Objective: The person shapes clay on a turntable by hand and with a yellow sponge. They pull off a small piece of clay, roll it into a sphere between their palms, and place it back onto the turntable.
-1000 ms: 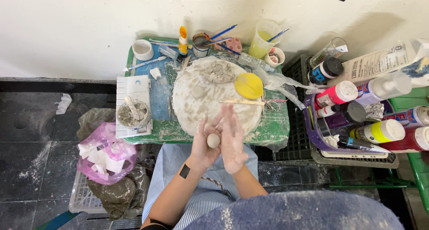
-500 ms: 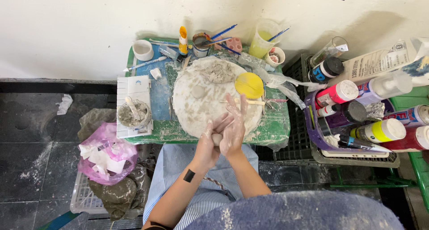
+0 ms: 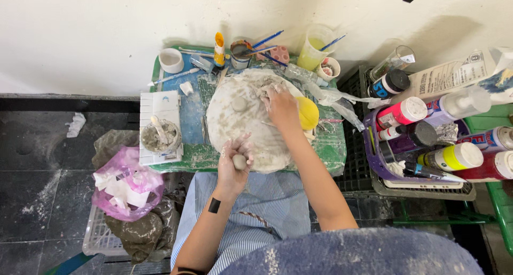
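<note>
Clay ball [image 3: 239, 161], round without long axis, sits in left hand [image 3: 233, 165].

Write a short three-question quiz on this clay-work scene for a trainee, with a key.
1. True or false: the left hand holds a small clay ball.
2. What does the right hand touch?
A. the yellow sponge
B. the clay lump at the far side of the round board
C. the pink plastic bag
3. Fill in: the small bowl with a tool standing in it lies to the ___ of the round board.

Key
1. True: the fingers curl round the ball near the board's close edge.
2. B: the hand rests on the clay lump, beside the sponge.
3. Left.
</note>
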